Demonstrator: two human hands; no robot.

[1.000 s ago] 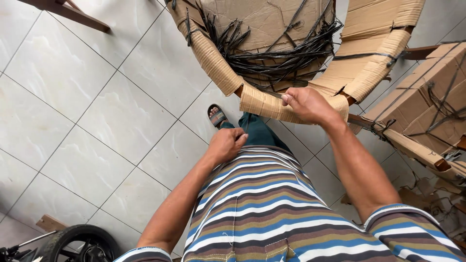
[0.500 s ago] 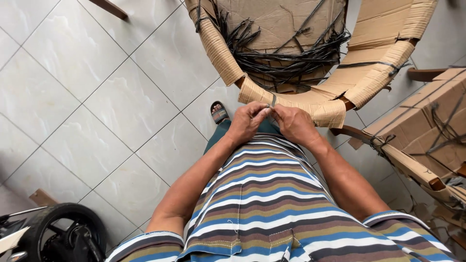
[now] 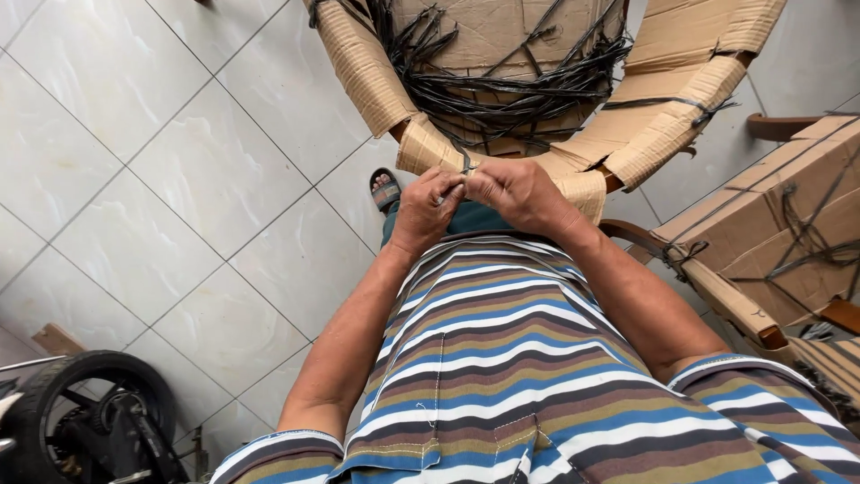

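A chair wrapped in brown cardboard (image 3: 528, 54) stands in front of me, bound with black plastic strips (image 3: 502, 85). My left hand (image 3: 428, 208) and my right hand (image 3: 518, 193) meet at the near edge of the cardboard-wrapped frame. Both pinch a thin dark strip end (image 3: 466, 166) that sticks up between the fingertips. My striped shirt (image 3: 502, 358) fills the lower part of the view.
White floor tiles (image 3: 179, 179) spread to the left. My sandalled foot (image 3: 385, 190) shows under the chair. Another cardboard-wrapped chair (image 3: 779, 233) stands at the right. A small black wheel (image 3: 81, 412) sits at the bottom left.
My left hand rose from my waist to join my right hand at the chair's edge. Both hands now pinch the strip together.
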